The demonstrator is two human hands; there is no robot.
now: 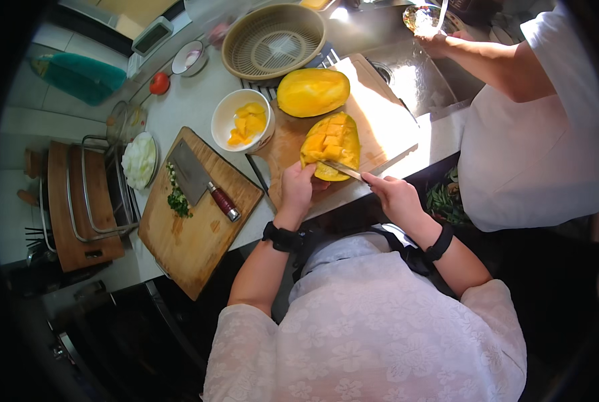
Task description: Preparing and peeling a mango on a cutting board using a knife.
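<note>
My left hand [298,187] grips the near edge of a mango half [354,144] whose flesh is scored into cubes. A small knife [343,169] is in my right hand [394,196], its blade lying against the lower part of the cut flesh. Another mango half [313,92], cut face up and unscored, rests just beyond on the wooden board [373,134]. Left of it stands a white bowl [220,127] with several mango pieces [248,124] inside. My fingertips under the mango are partly hidden.
At left, a second cutting board [222,228] holds a cleaver [195,174] and chopped greens [178,201]. Around it are a plate of white pieces [139,161], a tomato [159,83] and a colander [235,60]. On the right, another person [527,154] works at the sink [423,77].
</note>
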